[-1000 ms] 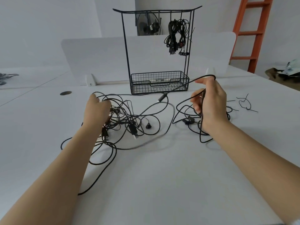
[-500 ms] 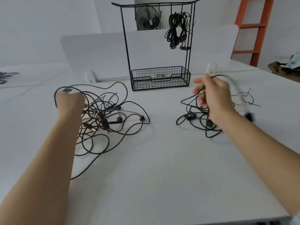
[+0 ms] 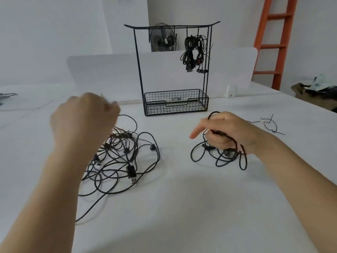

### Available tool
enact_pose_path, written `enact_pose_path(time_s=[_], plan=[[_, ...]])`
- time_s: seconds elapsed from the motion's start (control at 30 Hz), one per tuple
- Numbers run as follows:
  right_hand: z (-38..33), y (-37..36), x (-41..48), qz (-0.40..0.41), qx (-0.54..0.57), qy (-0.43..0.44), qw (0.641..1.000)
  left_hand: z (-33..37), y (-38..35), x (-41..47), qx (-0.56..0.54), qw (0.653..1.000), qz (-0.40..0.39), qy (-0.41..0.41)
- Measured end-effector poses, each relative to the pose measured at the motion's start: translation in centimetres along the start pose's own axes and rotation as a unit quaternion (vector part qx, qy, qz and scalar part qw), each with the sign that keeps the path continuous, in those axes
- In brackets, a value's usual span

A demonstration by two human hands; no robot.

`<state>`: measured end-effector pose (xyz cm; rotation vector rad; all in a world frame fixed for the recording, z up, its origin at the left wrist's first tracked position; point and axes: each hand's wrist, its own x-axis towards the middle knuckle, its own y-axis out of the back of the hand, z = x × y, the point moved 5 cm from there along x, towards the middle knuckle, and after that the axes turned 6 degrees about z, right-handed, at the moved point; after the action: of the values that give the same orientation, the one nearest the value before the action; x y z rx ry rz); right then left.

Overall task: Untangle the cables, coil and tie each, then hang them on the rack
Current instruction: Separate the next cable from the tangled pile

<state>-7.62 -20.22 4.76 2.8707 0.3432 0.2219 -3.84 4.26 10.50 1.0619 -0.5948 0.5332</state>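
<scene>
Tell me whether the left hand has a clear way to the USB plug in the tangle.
Probably yes: the left hand hovers above the tangle, and the USB plug lies uncovered at its near edge.

A white divider panel (image 3: 109, 70) stands across the far side of my white desk (image 3: 182, 207). A small white bracket (image 3: 230, 91) sits at the panel's foot near its right end. Over its top edge I see a dark fan (image 3: 164, 41). Right of the panel stands an orange ladder (image 3: 273, 46), with a brown box (image 3: 310, 95) further right.
</scene>
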Motion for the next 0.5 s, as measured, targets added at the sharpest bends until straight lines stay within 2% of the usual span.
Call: enact_pose_path(time_s=[0.03,0.07,0.1,0.13,0.17,0.2,0.27,0.37,0.4,0.43,0.5], plan=[[-0.3,-0.4,-0.3,-0.058,0.037,0.008,0.998,1.5,-0.3,-0.7,-0.137,0.990,0.002,-0.033],[-0.8,-0.8,-0.8,-0.123,0.067,0.017,0.990,3.5,-1.5,-1.7,-0.273,0.956,-0.077,-0.070],[-1.1,-1.4,-1.3,-0.188,0.093,0.023,0.977,5.9,-3.0,-3.1,-0.397,0.891,-0.197,-0.101],[-1.4,-1.9,-1.8,-0.246,0.114,0.023,0.962,7.6,-4.6,-4.7,-0.457,0.829,-0.298,-0.121],[-1.6,-2.3,-2.2,-0.291,0.129,0.018,0.948,8.9,-5.9,-6.4,-0.485,0.781,-0.370,-0.137],[-1.7,-2.5,-2.5,-0.321,0.139,0.011,0.937,10.0,-6.6,-7.7,-0.500,0.750,-0.408,-0.146],[-1.7,-2.8,-2.7,-0.357,0.158,-0.014,0.920,10.5,-7.2,-8.6,-0.539,0.713,-0.431,-0.127],[-1.6,-2.7,-3.1,-0.380,0.158,-0.046,0.910,10.1,-7.4,-8.4,-0.616,0.626,-0.474,-0.064],[-1.6,-2.7,-3.2,-0.383,0.150,-0.052,0.910,9.8,-7.5,-8.3,-0.623,0.614,-0.482,-0.049],[-1.5,-2.7,-3.2,-0.383,0.142,-0.058,0.911,9.4,-7.7,-8.2,-0.621,0.619,-0.478,-0.050],[-1.4,-2.8,-3.3,-0.377,0.129,-0.065,0.915,9.5,-7.8,-8.6,-0.598,0.647,-0.468,-0.074]])
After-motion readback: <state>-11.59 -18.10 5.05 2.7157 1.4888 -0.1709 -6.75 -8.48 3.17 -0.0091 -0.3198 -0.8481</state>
